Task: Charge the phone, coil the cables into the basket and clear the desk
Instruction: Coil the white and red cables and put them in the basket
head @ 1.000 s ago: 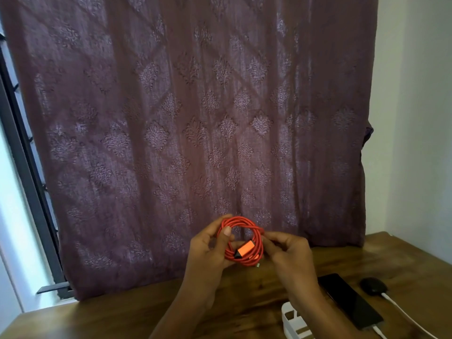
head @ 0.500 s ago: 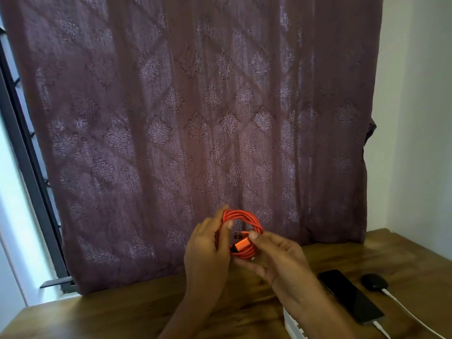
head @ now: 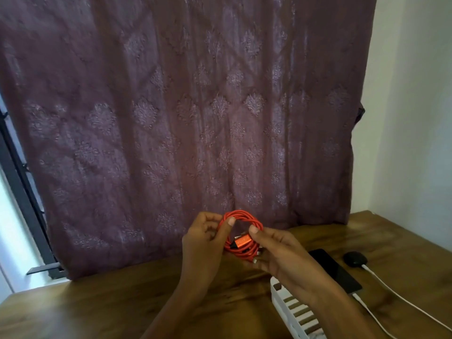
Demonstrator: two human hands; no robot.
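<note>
A coiled red cable [head: 241, 216] with an orange plug [head: 241, 241] is held in the air above the wooden desk [head: 122, 302]. My left hand [head: 205, 241] grips the coil's left side, thumb over the top. My right hand [head: 276, 250] pinches the coil near the plug from the right. A black phone [head: 335, 270] lies on the desk to the right with a white cable [head: 367, 308] plugged into its near end. The white slatted basket [head: 296, 311] stands below my right forearm, partly hidden.
A black charger puck [head: 354, 258] with its own white lead [head: 401, 297] lies right of the phone. A purple patterned curtain [head: 183, 118] hangs behind the desk. A white wall [head: 415, 118] bounds the right side, a window frame [head: 19, 192] the left.
Both hands keep hold of the red coil and have sunk slightly in the view. My right thumb has shifted onto the coil beside the orange plug. The basket shows more below.
</note>
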